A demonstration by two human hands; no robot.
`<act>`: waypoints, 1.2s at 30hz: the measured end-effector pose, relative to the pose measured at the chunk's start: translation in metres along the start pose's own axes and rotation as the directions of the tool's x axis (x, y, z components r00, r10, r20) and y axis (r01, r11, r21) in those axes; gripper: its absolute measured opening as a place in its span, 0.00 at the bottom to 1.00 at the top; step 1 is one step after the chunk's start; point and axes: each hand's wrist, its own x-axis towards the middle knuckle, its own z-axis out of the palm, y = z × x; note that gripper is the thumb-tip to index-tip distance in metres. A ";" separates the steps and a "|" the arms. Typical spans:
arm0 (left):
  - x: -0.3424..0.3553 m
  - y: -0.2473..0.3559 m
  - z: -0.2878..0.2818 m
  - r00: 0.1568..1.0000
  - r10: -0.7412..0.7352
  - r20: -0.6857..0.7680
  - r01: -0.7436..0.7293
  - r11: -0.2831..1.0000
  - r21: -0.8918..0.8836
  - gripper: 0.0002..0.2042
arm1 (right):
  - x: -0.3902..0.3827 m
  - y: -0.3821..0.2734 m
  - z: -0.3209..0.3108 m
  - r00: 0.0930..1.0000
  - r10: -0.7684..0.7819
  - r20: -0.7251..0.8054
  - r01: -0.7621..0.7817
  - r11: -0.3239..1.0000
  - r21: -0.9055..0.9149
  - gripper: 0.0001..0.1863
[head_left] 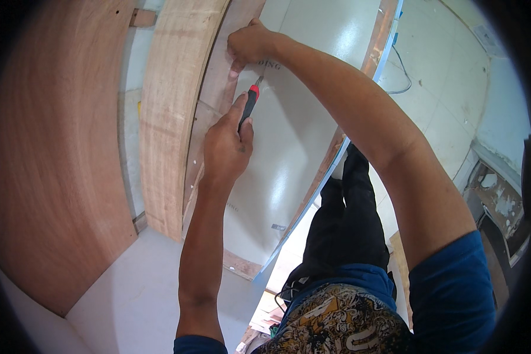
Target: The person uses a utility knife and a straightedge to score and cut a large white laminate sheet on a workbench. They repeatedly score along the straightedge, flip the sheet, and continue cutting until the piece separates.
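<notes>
My left hand (227, 144) is wrapped round the handle of a black and red utility knife (251, 106). Its short metal blade points up and away, close to a glossy grey-white sheet (277, 141) with faint printing. Whether the blade touches the sheet I cannot tell. Farther up, my right hand (251, 44) has its fingers bent and drawn together over the reddish wood strip (215, 88) along the sheet's left side. A fingertip rests on that strip; anything pinched in the hand is hidden.
Left of the sheet stand a pale plywood strip (165, 118) and a large brown plywood panel (59, 153). Blue edging (298, 227) follows the sheet's right side. A cable (404, 79) lies on the tiled floor beyond. At the right sits a worn frame (498, 197).
</notes>
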 end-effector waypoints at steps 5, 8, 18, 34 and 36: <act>0.001 0.002 -0.001 0.998 -0.060 0.035 0.064 0.990 -0.128 0.23 | -0.003 0.004 0.003 1.000 0.006 -0.029 -0.006 1.000 0.012 0.23; -0.003 -0.007 0.002 1.000 -0.007 0.015 0.009 0.992 -0.130 0.24 | -0.001 0.002 0.001 1.000 0.014 -0.011 -0.014 1.000 0.019 0.24; -0.019 -0.020 0.023 0.998 -0.030 -0.062 0.017 0.979 -0.202 0.23 | -0.001 0.004 0.001 1.000 -0.005 -0.012 0.005 1.000 0.013 0.28; 0.000 0.003 -0.005 0.986 -0.076 0.145 0.074 0.997 0.018 0.24 | -0.008 0.006 0.013 0.990 -0.057 -0.127 0.062 0.997 0.036 0.24; 0.008 0.028 -0.021 0.955 -0.160 0.250 0.121 0.979 0.164 0.23 | -0.012 0.016 0.020 0.973 -0.093 -0.212 0.109 0.992 0.066 0.24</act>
